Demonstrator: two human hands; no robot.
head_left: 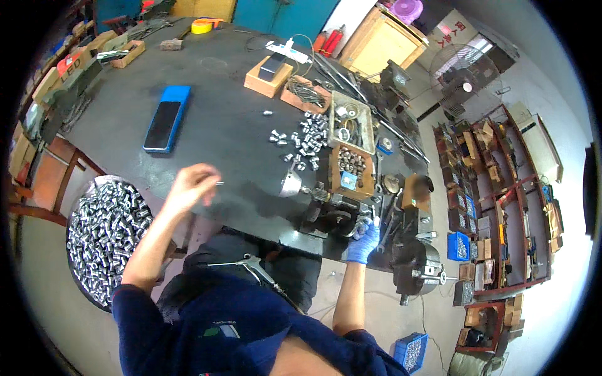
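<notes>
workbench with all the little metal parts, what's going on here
Someone is at a dark workbench. Their blue-gloved right hand is at the small machine near the bench edge, while the bare left hand seems to pinch a small metal piece. Loose metal parts lie beyond the machine, and a big heap of parts sits off to the left.
</notes>
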